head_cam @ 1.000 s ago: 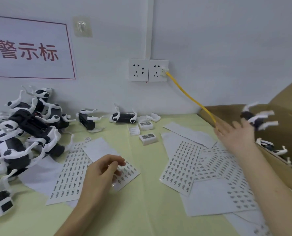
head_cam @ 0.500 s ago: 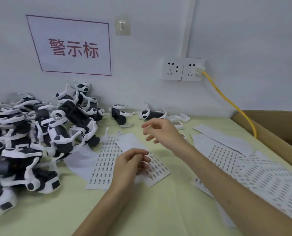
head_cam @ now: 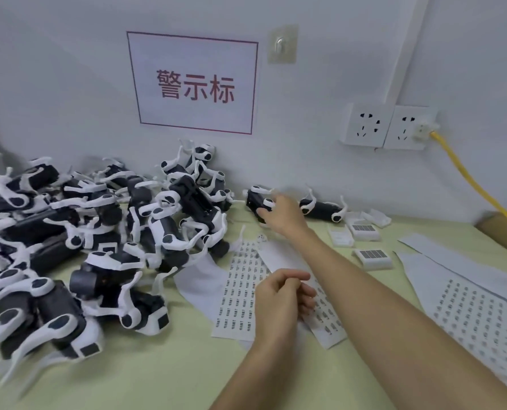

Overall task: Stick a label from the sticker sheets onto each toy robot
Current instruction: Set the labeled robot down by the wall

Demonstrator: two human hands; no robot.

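Left of the white sticker sheet printed with rows of small dark labels (head_cam: 240, 288) sprawls a tangled heap of black-and-white plastic toy robots (head_cam: 98, 232), close against it. The left hand (head_cam: 279, 300) rests on the sheet's right part, fingers curled and thumb against forefinger. Whether a label is pinched there is too small to tell. Beyond the sheet, the right hand (head_cam: 282, 214) is stretched out, fingers loosely spread and touching a single black toy robot with white legs (head_cam: 256, 199) lying apart from the heap. Right of the sheet sit small white barcode-printed boxes (head_cam: 372, 257). Taking the robot by a thin leg could let it swing and slip. The right forearm, crossing over the sheet, might drag it. Any peeled label could fold onto itself.
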